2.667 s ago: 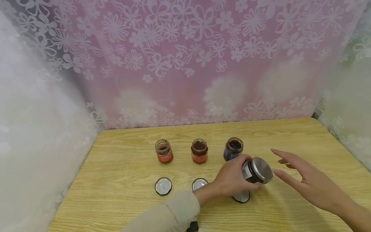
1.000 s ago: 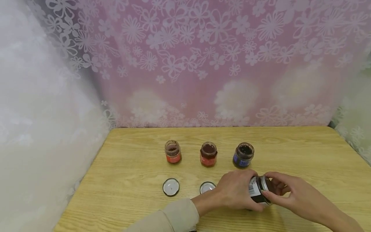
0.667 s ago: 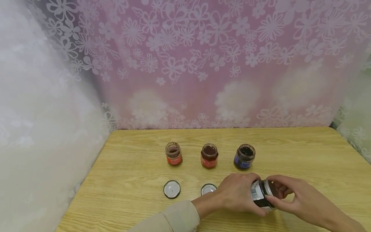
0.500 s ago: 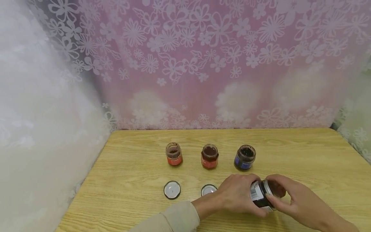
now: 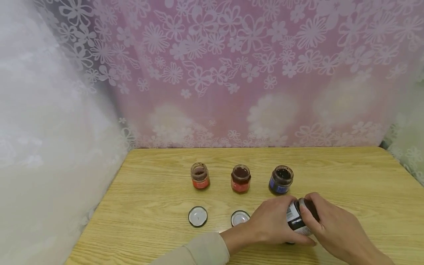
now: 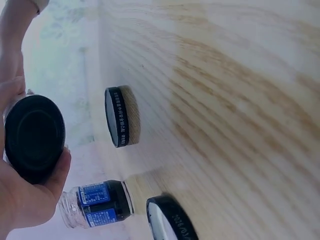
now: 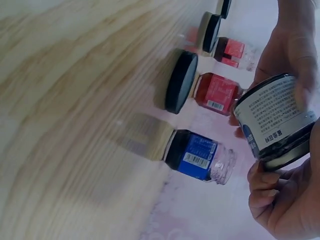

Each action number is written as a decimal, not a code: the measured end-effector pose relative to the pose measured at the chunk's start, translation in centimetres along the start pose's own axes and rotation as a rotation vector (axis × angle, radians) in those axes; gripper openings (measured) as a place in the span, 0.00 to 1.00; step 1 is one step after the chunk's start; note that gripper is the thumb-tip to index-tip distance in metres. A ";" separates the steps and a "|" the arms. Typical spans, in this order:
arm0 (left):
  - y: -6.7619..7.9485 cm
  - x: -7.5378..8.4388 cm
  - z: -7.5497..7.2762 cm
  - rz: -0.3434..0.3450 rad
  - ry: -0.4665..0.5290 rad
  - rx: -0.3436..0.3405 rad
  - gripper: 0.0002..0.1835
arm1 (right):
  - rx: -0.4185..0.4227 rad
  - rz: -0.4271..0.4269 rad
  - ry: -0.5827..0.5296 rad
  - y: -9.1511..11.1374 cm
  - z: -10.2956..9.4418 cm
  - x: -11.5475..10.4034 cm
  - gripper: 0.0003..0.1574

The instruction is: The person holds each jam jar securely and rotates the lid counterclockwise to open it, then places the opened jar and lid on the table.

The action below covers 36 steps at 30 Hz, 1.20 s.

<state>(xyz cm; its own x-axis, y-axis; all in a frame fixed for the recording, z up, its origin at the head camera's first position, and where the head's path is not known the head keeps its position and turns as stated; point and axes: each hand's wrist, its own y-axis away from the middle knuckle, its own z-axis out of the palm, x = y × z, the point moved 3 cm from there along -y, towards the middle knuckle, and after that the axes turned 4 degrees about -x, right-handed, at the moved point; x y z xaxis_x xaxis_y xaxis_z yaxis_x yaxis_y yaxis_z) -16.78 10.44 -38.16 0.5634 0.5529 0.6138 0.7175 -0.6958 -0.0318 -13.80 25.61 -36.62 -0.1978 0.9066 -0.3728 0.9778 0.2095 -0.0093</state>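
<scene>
A dark jar with a white printed label and a silvery lid is tilted between my hands, above the front right of the table. My left hand grips its body, thumb along the near side. My right hand has its fingers curled round the lid, hiding most of it. The left wrist view shows the jar's round dark base; in the right wrist view the jar's label faces the camera. Beneath the jar and left hand lies a loose lid, nearly hidden in the head view.
Behind the hands stand three uncapped jars: an orange-labelled jar, a red-labelled jar and a blue-labelled jar. Upturned lids lie in front of them, one lid touching the left forearm's outline. A floral curtain hangs behind the table.
The right hand, apart from the jar at first, has come in and taken hold of its lid. Most recently it has turned round the lid. The jar has moved down toward the table.
</scene>
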 end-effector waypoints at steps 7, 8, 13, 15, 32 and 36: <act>0.2 0.4 -0.2 0.004 -0.057 0.003 0.35 | 0.156 -0.131 0.046 0.7 -0.3 -0.4 0.15; 0.2 0.4 -0.2 0.014 -0.051 0.009 0.35 | 0.199 -0.169 0.053 0.8 -0.4 -0.4 0.14; 0.3 0.5 -0.4 0.035 0.024 -0.001 0.34 | 0.371 -0.352 0.090 1.1 -0.6 -0.3 0.15; 0.4 0.4 -0.4 0.018 0.075 -0.036 0.35 | 0.389 -0.416 0.093 1.1 -0.7 -0.2 0.16; 0.0 -0.5 0.3 0.066 0.232 -0.144 0.36 | 0.297 -0.640 0.122 1.1 -1.7 1.2 0.27; -0.1 -0.8 0.6 0.088 0.266 -0.139 0.35 | 0.272 -0.637 0.054 1.4 -2.7 1.9 0.27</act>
<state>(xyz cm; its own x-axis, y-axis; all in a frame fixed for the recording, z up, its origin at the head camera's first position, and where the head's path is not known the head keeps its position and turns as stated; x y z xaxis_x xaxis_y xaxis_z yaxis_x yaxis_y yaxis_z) -17.01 10.32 -39.09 0.4808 0.3616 0.7988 0.5976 -0.8018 0.0033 -12.99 28.62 -34.86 -0.7356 0.6557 -0.1705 0.6509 0.6143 -0.4460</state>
